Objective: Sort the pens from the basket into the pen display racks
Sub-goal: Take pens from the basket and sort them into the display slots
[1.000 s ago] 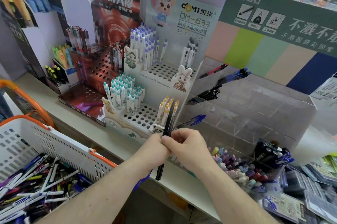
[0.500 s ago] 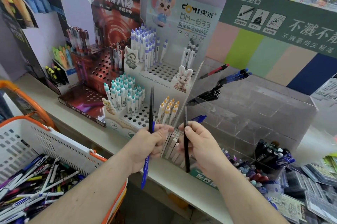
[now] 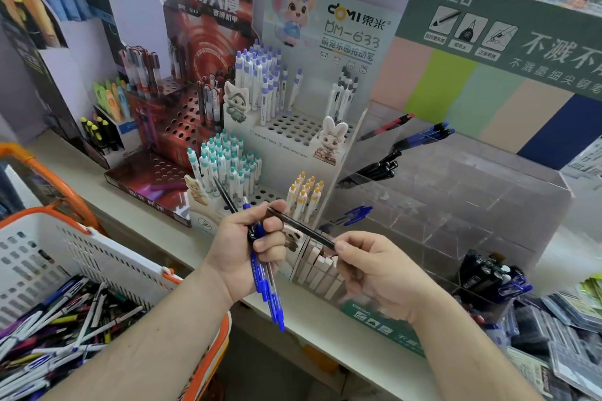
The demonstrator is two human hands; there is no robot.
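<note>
Right then, both hands were busy at the shelf edge. The left hand (image 3: 250, 247) was clenched round a small bundle: a blue pen (image 3: 265, 286) hanging down below the fist, a dark pen (image 3: 224, 198) poking up above it, and what looked like a clear-barrelled one tucked alongside. The right hand (image 3: 374, 270) pinched the near end of a black pen (image 3: 301, 228) between thumb and fingertips, while the pen's far end sat up against the left hand's fingers. It was stretched between the two hands, in front of the white cartoon pen rack (image 3: 293, 130).

The risk, as I judged it, lay in that crowded left fist. If the black pen were drawn clear at an angle, it could drag a neighbour loose and drop it off the shelf. A careless swing toward the rack could also knock the standing pens just behind.

As for the containers: the white basket (image 3: 97, 254) with orange handles sat at the lower left, holding a loose heap of mixed pens. The white rack held purple-capped pens up top, teal-capped ones in the middle and a few yellow-capped ones low down, with many holes free. The clear acrylic rack (image 3: 472, 205) to the right held black pens (image 3: 374, 170), blue ones and a red one in separate slots. The red perforated rack (image 3: 182, 126) stood further left.
</note>
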